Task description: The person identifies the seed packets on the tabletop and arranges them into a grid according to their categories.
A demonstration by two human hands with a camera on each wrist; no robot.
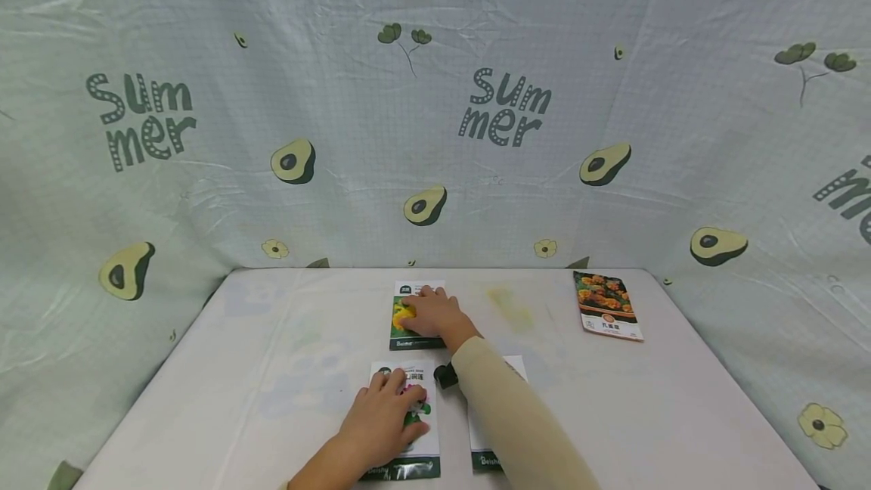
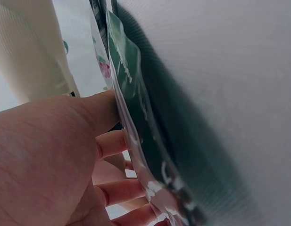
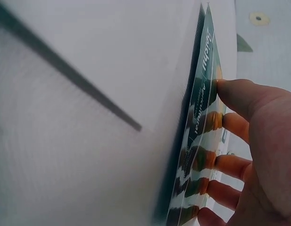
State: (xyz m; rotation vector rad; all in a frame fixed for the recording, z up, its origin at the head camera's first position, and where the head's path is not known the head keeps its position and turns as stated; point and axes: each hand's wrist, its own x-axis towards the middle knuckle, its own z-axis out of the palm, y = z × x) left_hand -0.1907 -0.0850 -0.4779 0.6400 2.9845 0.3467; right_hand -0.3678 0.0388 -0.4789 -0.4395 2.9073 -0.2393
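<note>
My left hand [image 1: 385, 416] rests on a white seed packet [image 1: 416, 467] with pink flowers and a dark green bottom band. Its spread fingers touch the packet's face; in the left wrist view the packet's green edge [image 2: 128, 70] lifts slightly off the table. Farther forward, my right hand [image 1: 435, 316] lies on another seed packet [image 1: 403, 335] with yellow flowers. In the right wrist view, the thumb and fingertips press its glossy front [image 3: 202, 108] without wrapping round it. Part of each packet is hidden by the hand.
A third seed packet [image 1: 485, 461] lies partly hidden under my right forearm. At the far right is a seed packet with orange flowers [image 1: 608, 305]. The white table [image 1: 272, 384] ends at a printed curtain [image 1: 354, 112]. A black wrist device [image 1: 445, 376] shows at my right sleeve.
</note>
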